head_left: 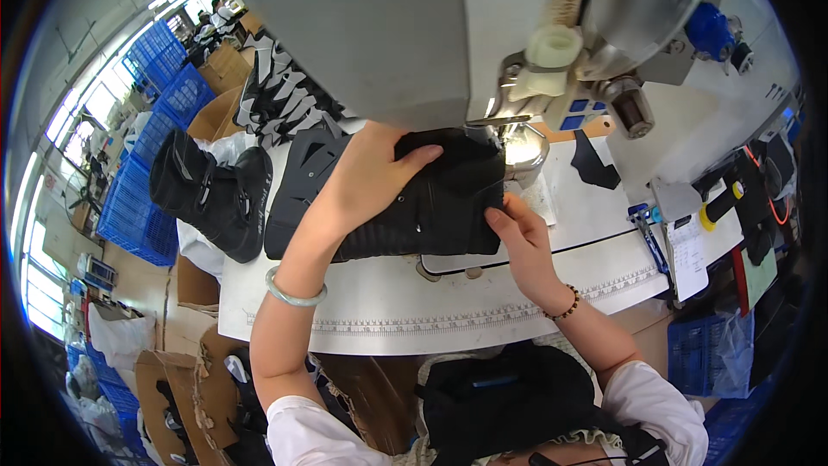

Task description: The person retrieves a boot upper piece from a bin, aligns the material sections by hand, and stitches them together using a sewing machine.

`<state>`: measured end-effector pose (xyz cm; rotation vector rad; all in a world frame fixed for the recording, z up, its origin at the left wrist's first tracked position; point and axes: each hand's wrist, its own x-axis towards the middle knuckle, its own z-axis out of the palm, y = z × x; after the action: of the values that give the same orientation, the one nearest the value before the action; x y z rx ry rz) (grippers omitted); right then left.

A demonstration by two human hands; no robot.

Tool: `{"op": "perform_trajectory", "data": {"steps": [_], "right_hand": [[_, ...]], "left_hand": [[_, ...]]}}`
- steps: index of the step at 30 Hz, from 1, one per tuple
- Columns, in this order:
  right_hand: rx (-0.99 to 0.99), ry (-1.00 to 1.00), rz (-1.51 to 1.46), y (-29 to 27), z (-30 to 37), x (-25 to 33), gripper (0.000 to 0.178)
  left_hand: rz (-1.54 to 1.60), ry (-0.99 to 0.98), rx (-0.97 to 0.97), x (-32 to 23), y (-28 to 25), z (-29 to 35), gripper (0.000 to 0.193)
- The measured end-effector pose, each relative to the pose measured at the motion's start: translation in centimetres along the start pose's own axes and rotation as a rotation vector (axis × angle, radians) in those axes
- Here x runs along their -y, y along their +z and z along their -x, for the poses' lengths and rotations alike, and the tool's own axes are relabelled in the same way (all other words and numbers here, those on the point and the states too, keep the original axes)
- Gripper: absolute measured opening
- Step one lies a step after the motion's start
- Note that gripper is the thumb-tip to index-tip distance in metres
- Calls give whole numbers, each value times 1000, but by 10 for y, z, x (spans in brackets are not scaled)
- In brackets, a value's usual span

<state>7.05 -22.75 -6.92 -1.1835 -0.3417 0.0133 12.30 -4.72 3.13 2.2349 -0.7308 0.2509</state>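
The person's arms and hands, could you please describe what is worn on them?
Both forearms are bare, with short white sleeves at the upper arms. The left hand has a pale green bangle at its wrist; the right hand has a dark beaded bracelet. No gloves.

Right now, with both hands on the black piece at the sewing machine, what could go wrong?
1. The right hand pinches the black piece by its edge close under the needle area; fingers could get caught if the piece feeds forward.
2. The left hand lies flat on top, and the machine head hides the view past it, so the seam could wander unseen.
3. The bracelet on the left wrist might snag the table edge.
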Motion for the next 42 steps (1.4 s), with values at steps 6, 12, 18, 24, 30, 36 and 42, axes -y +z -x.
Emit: {"op": "perform_trajectory", "data": {"steps": [6, 12, 18, 24, 30, 36, 42], "right_hand": [[36, -29, -43, -1, -3, -6, 18], [33, -84, 177, -1, -4, -1, 23], [-21, -95, 271, 2, -9, 17, 21], [48, -125, 110, 5, -3, 21, 16], [102, -123, -32, 5, 0, 8, 15], [154, -13, -98, 1, 0, 15, 22], [143, 12, -130, 1, -1, 19, 23]], "left_hand": [[-51, -59, 99, -12, -1, -6, 48], [-336, 6, 218, -55, 13, -5, 53], [-657, 9, 279, -57, 19, -15, 51], [-554, -63, 392, -61, 15, -19, 52], [-428, -122, 408, -54, 18, -13, 51], [-485, -88, 433, -55, 18, -13, 54], [-526, 19, 346, -50, 19, -11, 56]]}}
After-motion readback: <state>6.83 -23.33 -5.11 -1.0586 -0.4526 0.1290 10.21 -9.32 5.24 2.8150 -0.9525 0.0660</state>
